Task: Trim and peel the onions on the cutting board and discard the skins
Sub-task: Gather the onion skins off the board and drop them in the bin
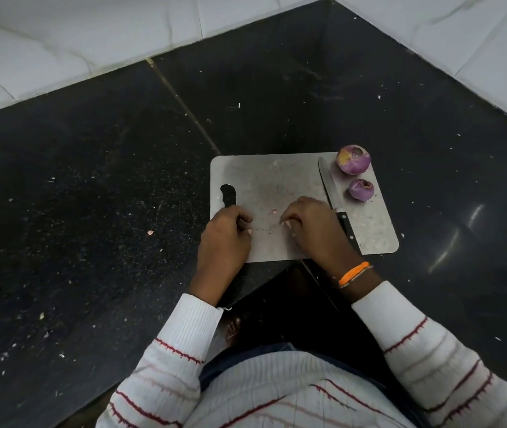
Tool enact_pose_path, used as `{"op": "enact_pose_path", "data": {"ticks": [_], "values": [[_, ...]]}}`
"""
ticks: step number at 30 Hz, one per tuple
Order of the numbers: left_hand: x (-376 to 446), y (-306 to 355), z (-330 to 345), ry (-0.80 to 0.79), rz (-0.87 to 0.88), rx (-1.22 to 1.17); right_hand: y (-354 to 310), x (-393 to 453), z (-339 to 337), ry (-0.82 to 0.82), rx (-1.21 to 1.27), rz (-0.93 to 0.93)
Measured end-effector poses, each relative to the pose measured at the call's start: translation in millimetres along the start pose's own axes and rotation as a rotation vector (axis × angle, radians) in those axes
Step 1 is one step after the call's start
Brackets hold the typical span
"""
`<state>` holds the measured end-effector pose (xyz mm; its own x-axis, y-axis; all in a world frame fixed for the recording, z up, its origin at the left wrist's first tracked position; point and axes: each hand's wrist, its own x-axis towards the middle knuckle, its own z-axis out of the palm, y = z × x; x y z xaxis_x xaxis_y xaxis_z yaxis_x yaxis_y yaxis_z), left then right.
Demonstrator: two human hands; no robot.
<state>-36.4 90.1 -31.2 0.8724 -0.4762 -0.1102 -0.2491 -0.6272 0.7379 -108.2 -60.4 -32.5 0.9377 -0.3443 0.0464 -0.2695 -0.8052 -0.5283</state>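
A dark speckled stone counter (91, 196), strewn with pale crumbs, meets white marbled wall tiles (60, 50) at a corner. An orange thread bracelet (354, 273) and striped white sweater (277, 396) show below.

A dark, speckled black stone countertop (91, 196) with a thin seam running across it meets white marbled wall tiles in a corner. A grey rectangular cutting board (280, 186) with rounded corners lies flat on it near the front edge. Small pale scraps (150, 232) dot the stone.
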Motion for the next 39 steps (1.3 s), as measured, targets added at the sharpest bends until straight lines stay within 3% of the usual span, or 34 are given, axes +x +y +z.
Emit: {"op": "enact_pose_path", "data": {"ticks": [2, 4, 9, 13, 19, 26, 31, 36, 39], "values": [[-1, -2, -4, -0.074, -0.025, 0.065, 7, 5, -12, 0.031, 0.134, 0.119], [-2, -4, -5, -0.120, -0.049, 0.092, 8, 9, -18, 0.043, 0.104, 0.131], [1, 2, 13, -0.009, 0.089, 0.042, 2, 18, -9, 0.058, -0.046, 0.065], [0, 11, 23, 0.056, 0.216, -0.134, -5, 20, 3, 0.007, -0.162, -0.037], [3, 1, 5, 0.198, 0.079, -0.294, -18, 0, 21, -0.019, -0.324, -0.113], [-5, 6, 10, 0.222, 0.010, -0.367, -40, -13, 33, 0.036, -0.492, -0.159], [-10, 5, 13, 0.200, 0.017, -0.371, -31, -2, 33, 0.010, -0.360, -0.180], [-12, -3, 9, 0.220, -0.027, -0.421, -2, 15, 4, 0.051, 0.227, 0.135], [-13, -9, 9, 0.232, -0.066, -0.433, 4, 16, -14, 0.055, 0.211, 0.159]]}}
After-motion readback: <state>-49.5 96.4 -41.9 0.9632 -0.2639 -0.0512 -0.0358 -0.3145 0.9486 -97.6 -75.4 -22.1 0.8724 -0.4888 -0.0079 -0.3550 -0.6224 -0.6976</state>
